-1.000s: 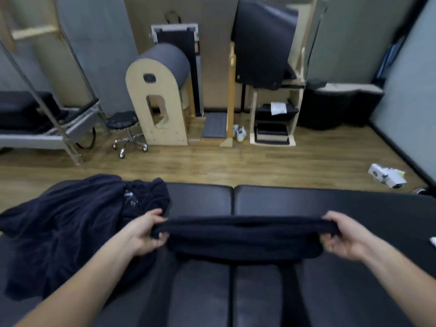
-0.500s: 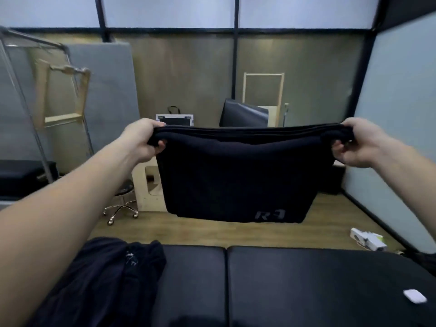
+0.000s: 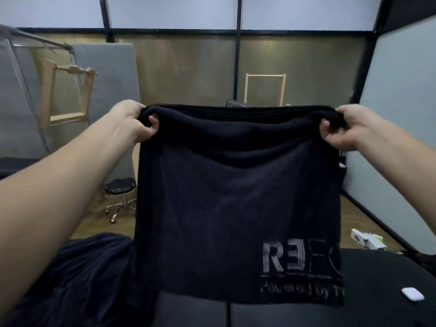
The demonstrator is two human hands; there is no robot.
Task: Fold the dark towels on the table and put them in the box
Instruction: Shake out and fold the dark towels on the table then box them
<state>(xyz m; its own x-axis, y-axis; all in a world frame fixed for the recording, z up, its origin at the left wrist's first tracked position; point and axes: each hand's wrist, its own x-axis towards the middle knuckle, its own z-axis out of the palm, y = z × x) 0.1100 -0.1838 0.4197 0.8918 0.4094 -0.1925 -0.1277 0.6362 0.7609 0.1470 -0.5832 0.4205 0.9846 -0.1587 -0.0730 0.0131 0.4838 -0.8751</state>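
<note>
A dark towel (image 3: 236, 197) with grey lettering at its lower right hangs in the air in front of me, folded over at its top edge. My left hand (image 3: 134, 123) grips its top left corner and my right hand (image 3: 346, 128) grips its top right corner, arms stretched out. The towel's lower edge hangs just above the black padded table (image 3: 295, 315). A heap of other dark towels (image 3: 77, 279) lies on the table at the lower left. No box is in view.
A small white case (image 3: 412, 294) rests on the table at the right. Beyond the table stand a black stool on wheels (image 3: 120, 194), wooden frames and grey panels. White items (image 3: 364, 241) lie on the wooden floor at right.
Both hands lifted the towel off the table and raised it. It now hangs lower and closer to me, showing more of the lettering. My view tilted upward.
</note>
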